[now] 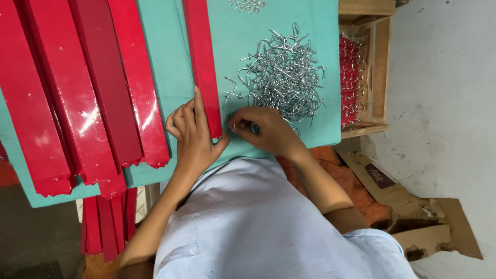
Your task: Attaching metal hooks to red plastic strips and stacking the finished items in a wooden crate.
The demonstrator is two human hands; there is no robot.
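A long red metal strip (202, 62) lies on the teal tabletop (170, 62), running away from me. My left hand (192, 135) rests on the near end of that strip, fingers flat along its left edge. My right hand (263, 132) sits just right of the strip's near end, fingers pinched on a small silver metal hook (236, 125) held at the strip's edge. A tangled pile of silver hooks (284, 80) lies on the table just beyond my right hand.
Several red strips (77, 93) are stacked on the left of the table, more (106, 227) hang below its near edge. A wooden crate (364, 72) at the right holds red parts with hooks. Torn cardboard (413, 206) lies on the grey floor.
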